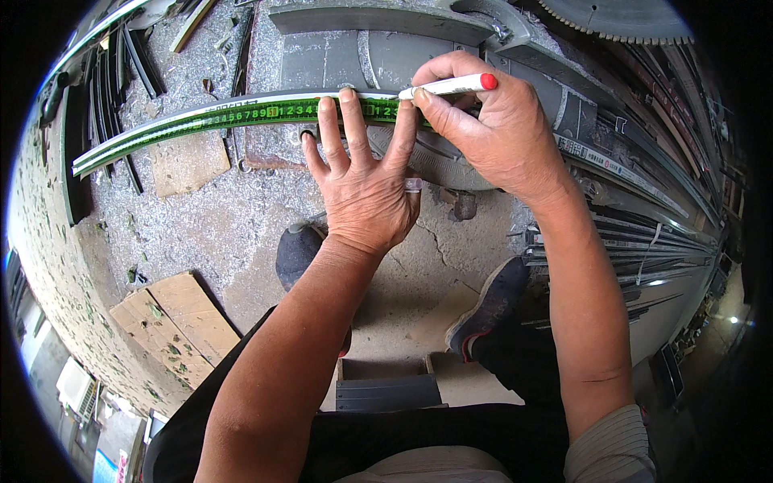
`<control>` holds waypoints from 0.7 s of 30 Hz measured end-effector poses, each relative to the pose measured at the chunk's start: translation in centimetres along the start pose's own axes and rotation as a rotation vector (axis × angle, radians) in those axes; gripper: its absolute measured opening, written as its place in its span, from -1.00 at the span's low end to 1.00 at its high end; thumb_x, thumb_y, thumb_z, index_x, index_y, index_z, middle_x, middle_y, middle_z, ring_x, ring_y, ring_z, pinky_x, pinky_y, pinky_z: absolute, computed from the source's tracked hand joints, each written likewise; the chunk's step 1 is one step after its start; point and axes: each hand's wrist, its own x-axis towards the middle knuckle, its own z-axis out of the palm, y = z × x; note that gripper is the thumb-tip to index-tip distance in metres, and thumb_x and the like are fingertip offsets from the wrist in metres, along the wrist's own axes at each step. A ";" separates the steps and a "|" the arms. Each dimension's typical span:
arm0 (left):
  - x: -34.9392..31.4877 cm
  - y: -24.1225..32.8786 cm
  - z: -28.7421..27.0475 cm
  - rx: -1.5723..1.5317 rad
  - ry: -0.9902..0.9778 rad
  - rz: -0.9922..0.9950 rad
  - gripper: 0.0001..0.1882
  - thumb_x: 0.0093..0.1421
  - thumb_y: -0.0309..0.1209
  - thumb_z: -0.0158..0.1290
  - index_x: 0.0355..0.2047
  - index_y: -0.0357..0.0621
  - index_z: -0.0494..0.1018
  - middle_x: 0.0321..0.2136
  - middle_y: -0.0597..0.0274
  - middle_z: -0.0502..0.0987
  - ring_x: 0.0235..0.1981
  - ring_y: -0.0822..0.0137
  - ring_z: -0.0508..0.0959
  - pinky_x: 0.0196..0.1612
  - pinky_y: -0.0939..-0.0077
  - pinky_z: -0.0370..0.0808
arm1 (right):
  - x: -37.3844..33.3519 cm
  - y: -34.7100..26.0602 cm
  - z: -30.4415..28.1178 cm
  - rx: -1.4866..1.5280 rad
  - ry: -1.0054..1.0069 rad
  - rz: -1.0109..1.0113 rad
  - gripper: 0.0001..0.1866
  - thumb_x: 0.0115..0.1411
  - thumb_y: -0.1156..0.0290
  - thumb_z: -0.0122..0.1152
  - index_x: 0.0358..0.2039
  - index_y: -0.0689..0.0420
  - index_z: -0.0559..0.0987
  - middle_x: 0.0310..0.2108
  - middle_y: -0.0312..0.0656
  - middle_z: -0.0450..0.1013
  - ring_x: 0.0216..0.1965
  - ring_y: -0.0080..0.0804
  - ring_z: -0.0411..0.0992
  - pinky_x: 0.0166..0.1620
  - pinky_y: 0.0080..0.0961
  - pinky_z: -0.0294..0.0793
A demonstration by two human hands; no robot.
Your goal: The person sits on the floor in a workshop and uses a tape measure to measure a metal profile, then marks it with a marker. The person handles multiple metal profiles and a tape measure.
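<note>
A green tape measure blade (233,118) with dark markings runs along a long white-edged profile (173,119), which lies across the grey metal base of a machine (322,64). My left hand (362,193) is open, its spread fingertips resting on the tape and the profile's edge. Just to its right, my right hand (511,137) pinches a white marker pen (451,85) with a red end. The pen's tip meets the profile beside my left index finger. The tape beyond that point is partly hidden behind my right hand.
A toothed circular saw blade (620,20) is at the top right. Bundled metal profiles (620,245) fill the right side, and dark strips (101,88) lie at the far left. Cardboard (181,326) and metal shavings cover parts of the floor. My shoes are below the machine.
</note>
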 end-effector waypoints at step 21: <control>0.0 0.1 0.0 0.006 -0.017 0.002 -0.03 0.14 -0.08 0.20 0.58 0.48 0.14 0.59 -0.31 -0.18 0.58 -0.44 -0.18 0.42 -0.64 -0.04 | 0.2 -0.2 -0.1 0.040 -0.011 0.026 -0.84 0.41 0.33 0.37 -0.04 0.00 0.67 -0.31 -0.19 0.72 -0.24 -0.33 0.75 -0.20 -0.43 0.71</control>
